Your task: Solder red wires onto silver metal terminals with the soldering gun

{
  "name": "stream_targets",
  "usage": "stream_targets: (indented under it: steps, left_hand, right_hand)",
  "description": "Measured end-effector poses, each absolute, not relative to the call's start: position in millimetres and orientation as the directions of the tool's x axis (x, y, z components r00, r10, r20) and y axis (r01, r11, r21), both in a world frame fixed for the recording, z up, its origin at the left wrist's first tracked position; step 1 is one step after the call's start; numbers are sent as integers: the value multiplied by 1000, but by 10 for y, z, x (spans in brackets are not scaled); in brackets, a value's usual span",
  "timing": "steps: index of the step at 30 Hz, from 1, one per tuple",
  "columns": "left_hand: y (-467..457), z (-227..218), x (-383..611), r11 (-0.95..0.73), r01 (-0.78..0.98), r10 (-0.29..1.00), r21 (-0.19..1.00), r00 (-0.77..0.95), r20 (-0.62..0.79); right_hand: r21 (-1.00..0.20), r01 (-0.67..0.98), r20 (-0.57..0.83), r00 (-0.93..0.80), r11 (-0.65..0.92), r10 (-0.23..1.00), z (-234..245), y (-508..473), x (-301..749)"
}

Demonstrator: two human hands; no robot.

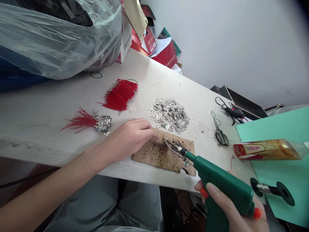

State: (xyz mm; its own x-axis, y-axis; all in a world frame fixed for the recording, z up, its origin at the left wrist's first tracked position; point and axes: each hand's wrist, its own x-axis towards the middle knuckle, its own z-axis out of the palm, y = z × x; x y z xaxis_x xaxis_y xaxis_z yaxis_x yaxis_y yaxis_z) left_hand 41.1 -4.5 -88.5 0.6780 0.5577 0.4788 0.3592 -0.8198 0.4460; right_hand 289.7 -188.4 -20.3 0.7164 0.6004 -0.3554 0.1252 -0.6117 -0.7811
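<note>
My right hand (231,203) is wrapped round a green soldering gun (222,180) with an orange trigger. Its metal tip points left, over a scorched piece of cardboard (154,151). My left hand (137,133) is closed at the cardboard's upper left edge, pinching a short red wire (156,137) whose end lies close to the tip. Whether tip and wire touch, I cannot tell. Just beyond the cardboard lies a heap of small silvery metal tabs (170,114). Left of my hand is a bunch of red wires (83,121) with metal tabs on their ends.
A stack of red wires (120,95) lies farther back. At the right are scissors (220,133), a bottle of amber liquid (267,149), a solder spool (271,190) and a green sheet (285,122). A large plastic bag (96,42) and red boxes (165,53) stand behind.
</note>
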Motion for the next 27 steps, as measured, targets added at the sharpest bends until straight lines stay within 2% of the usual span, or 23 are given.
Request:
stream_targets:
  steps: [3,7,11,15,23,27]
  left_hand:
    - [-48,-883,406,-820,356,557,448,678,480]
    - [-49,-878,407,-820,356,558,449,675,482]
    - [-50,-879,409,-821,358,557,444,674,486]
    - [-51,-889,412,-827,359,550,432,674,493]
    - [-51,-898,405,-829,366,549,423,680,487]
    - [-55,-898,400,-836,371,540,405,687,485]
  right_hand:
    - [-752,82,-414,713,-654,566,-195,-1865,2949]
    - [-748,79,-445,677,-659,586,-148,-1833,3005]
    - [-699,-26,-531,687,-714,495,-77,-1755,2986]
    - [-694,-121,-551,725,-710,414,-41,-1677,2958]
    - [-729,-163,-558,705,-665,439,-93,-1681,2971]
    - [-733,-210,-610,623,-646,489,-170,-1719,3045]
